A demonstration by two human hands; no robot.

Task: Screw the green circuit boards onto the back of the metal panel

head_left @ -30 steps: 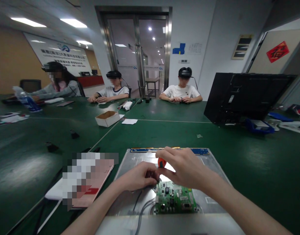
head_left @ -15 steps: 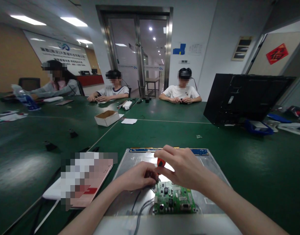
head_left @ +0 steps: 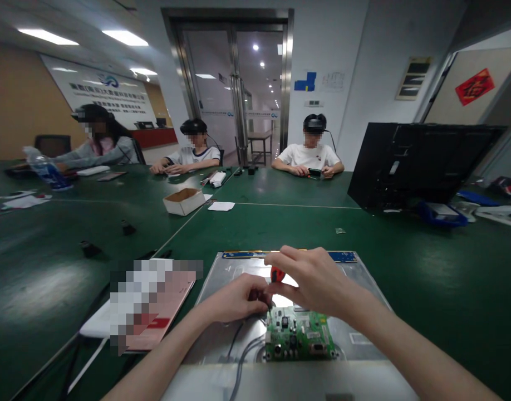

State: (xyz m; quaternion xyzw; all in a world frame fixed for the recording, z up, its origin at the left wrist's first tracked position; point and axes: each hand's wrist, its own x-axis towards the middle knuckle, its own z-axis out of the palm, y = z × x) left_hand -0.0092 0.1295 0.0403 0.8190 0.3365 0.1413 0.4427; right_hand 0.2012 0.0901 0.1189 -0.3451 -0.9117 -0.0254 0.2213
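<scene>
In the head view my right hand (head_left: 311,278) grips the red and black handle of a screwdriver (head_left: 277,274), which stands roughly upright over the upper left corner of a green circuit board (head_left: 302,333). My left hand (head_left: 237,298) is closed beside the screwdriver's lower end, its fingertips curled together at that corner. Whatever those fingers pinch is hidden. The board lies on the silvery back of a flat panel (head_left: 362,312), with a narrow blue board (head_left: 343,257) along its far edge. Grey wires (head_left: 240,365) run near the board's left side.
Left of the panel lie a pink booklet (head_left: 155,328) and a white item, partly pixelated. Beyond are an open white box (head_left: 183,203), paper (head_left: 221,206) and small black parts (head_left: 89,249). A black monitor (head_left: 414,167) stands right. Several people sit across the green table (head_left: 276,228).
Both hands and the screwdriver stay at the same board corner, with barely any movement. The whole view shifts slightly. Across the table, a person in white has raised a dark object.
</scene>
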